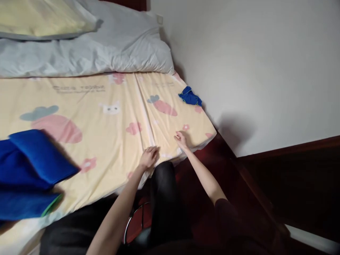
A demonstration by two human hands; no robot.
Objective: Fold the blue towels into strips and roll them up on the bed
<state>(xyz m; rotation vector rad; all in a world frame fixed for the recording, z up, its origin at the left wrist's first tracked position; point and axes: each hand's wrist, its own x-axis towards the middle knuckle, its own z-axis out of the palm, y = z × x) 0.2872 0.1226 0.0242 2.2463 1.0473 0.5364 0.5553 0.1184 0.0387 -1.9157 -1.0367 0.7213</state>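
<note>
My left hand (149, 157) rests on the edge of a yellow printed bed sheet (117, 138), fingers loosely bent and lying on the cloth. To its right, my right hand (181, 140) is just above or on the same sheet, fingers slightly curled and apart, with nothing seen in them. A small folded blue cloth (190, 96) with green edging lies beyond my right hand, near the wall side of the bed. Far to the left of my left hand lies a larger blue cloth piece (39, 159), folded, also with a green edge.
A rolled white quilt (127, 46) and a yellow pillow (45, 17) lie across the head of the bed. The white wall (252, 71) runs along the right. Below my hands are my dark-trousered knees (163, 184) and a red thing with a metal rim (139, 221).
</note>
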